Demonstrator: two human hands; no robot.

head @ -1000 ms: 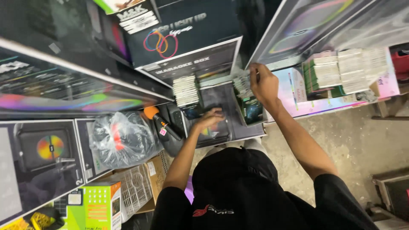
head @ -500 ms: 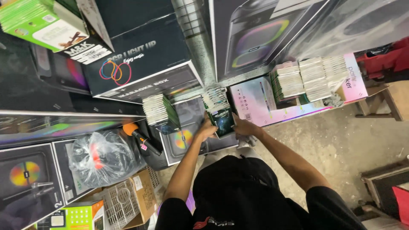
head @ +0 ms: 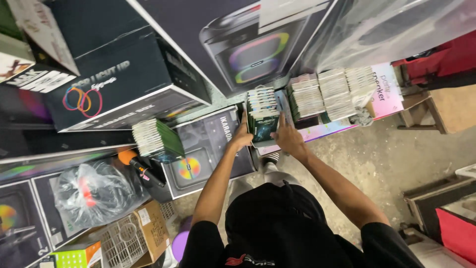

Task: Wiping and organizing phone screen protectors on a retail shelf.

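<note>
My left hand (head: 241, 138) and my right hand (head: 288, 140) press on the two sides of a stack of small flat dark boxes (head: 262, 113). The stack rests at the left end of a long pink carton (head: 327, 130). One finger of each hand points up along the stack's side. Three more stacks of similar small boxes (head: 333, 93) stand in a row on the same carton, to the right of my hands. Another stack with green edges (head: 156, 139) lies on a black speaker carton (head: 208, 149) to the left.
Large black speaker cartons (head: 124, 84) lean in from the left and top. A microphone with an orange head (head: 140, 169) and a clear plastic bag (head: 94, 191) lie lower left. A wooden stool (head: 436, 106) stands at the right on the concrete floor (head: 377, 164).
My right hand came down from the stacks at the upper right and met my left hand. Both hands now hold one stack at the left end of the pink carton.
</note>
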